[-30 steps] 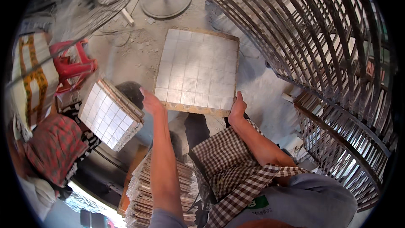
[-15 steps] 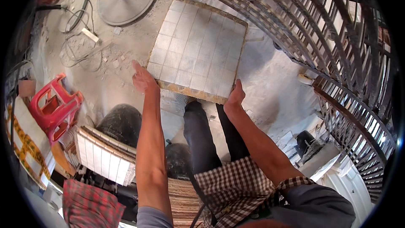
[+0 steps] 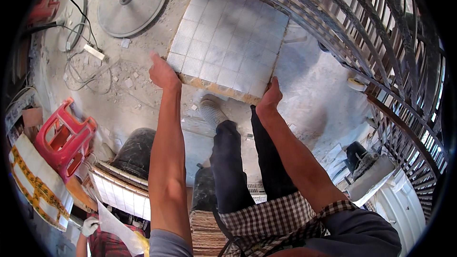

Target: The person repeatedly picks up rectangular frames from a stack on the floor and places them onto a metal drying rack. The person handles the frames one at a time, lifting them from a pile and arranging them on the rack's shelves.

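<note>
- Along the right side, a slatted metal rack [image 3: 362, 33] rises in curved-looking dark bars; what it holds cannot be made out.
- Below it, a small black bucket-like vessel [image 3: 356, 154] stands near a white ribbed tub [image 3: 402, 204]; the contents of both are hidden.
- Above the floor, in front of the person, is a square tile panel [image 3: 226, 35], its white gridded face up and its rough tan edge showing.
- The left hand [image 3: 165, 72] is clamped on the panel's near left corner, the right hand [image 3: 270, 96] on its near right corner; the fingers beneath are hidden.
- Under the panel spreads a dusty grey floor [image 3: 309, 95] strewn with chips, a white power strip [image 3: 94, 51] and loose cable [image 3: 78, 83].
- Beyond stands a round pedestal base [image 3: 135, 12].
- To the left sits a red plastic stool [image 3: 66, 138], near a stack of tile panels [image 3: 121, 192].
- By the person's legs is a pile of thin brown boards [image 3: 208, 233].
- At lower left shows a co-worker's gloved hand [image 3: 90, 226].
</note>
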The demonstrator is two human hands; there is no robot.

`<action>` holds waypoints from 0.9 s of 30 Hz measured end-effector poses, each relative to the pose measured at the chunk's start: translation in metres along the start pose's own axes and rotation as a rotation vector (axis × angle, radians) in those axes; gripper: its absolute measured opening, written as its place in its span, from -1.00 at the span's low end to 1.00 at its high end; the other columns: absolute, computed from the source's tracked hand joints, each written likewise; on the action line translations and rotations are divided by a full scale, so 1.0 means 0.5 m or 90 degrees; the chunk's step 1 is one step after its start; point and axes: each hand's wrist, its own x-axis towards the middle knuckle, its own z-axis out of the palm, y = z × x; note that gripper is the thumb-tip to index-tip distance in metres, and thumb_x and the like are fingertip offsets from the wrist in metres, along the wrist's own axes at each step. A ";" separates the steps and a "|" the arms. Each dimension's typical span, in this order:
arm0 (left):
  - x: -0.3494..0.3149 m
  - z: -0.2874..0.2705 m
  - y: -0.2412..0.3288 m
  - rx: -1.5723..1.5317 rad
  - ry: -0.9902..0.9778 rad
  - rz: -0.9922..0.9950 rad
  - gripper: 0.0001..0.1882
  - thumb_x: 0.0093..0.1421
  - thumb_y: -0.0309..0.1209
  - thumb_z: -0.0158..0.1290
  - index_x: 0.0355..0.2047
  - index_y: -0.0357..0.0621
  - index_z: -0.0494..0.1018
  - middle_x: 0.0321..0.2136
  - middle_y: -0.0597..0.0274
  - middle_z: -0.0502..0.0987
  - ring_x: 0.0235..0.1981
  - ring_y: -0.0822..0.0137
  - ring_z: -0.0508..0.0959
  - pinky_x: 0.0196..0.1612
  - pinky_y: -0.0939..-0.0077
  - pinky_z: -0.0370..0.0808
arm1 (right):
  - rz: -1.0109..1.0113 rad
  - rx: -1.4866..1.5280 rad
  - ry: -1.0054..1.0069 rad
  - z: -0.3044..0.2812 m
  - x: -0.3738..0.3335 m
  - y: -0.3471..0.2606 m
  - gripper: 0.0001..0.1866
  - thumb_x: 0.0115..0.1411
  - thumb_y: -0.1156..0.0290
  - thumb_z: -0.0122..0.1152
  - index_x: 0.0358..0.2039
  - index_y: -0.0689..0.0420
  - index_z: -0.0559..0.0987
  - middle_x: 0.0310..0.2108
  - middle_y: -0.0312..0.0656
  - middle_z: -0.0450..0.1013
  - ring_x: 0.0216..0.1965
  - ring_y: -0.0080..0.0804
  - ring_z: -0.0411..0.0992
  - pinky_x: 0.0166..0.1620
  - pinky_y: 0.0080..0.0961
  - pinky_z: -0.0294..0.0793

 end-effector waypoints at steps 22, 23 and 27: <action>0.156 0.326 0.165 -0.499 -0.356 -0.044 -0.62 0.19 -0.20 -0.07 -0.40 -0.37 0.42 -0.48 0.16 0.46 -0.44 0.31 0.46 -0.32 0.43 0.39 | 0.019 0.167 -0.144 0.285 0.267 -0.119 -0.46 0.23 0.14 -0.10 0.05 0.32 0.31 -0.01 -0.11 0.33 -0.04 -0.25 0.33 0.05 -0.37 0.25; 0.164 0.343 0.175 -0.507 -0.350 -0.065 -0.61 0.21 -0.21 -0.10 -0.30 -0.42 0.40 -0.37 0.06 0.47 -0.33 0.25 0.47 -0.21 0.38 0.40 | 0.008 0.181 -0.163 0.301 0.282 -0.127 -0.48 0.24 0.15 -0.11 0.05 0.31 0.30 0.00 -0.11 0.33 -0.03 -0.25 0.33 0.05 -0.37 0.24; 0.176 0.391 0.207 -0.601 -0.417 -0.102 -0.57 0.24 -0.24 -0.13 -0.17 -0.49 0.29 -0.20 -0.05 0.39 -0.20 0.18 0.42 -0.05 0.36 0.37 | 0.001 0.189 -0.171 0.335 0.339 -0.151 -0.54 0.26 0.21 -0.16 0.05 0.26 0.31 0.02 -0.14 0.31 -0.02 -0.27 0.32 0.06 -0.35 0.24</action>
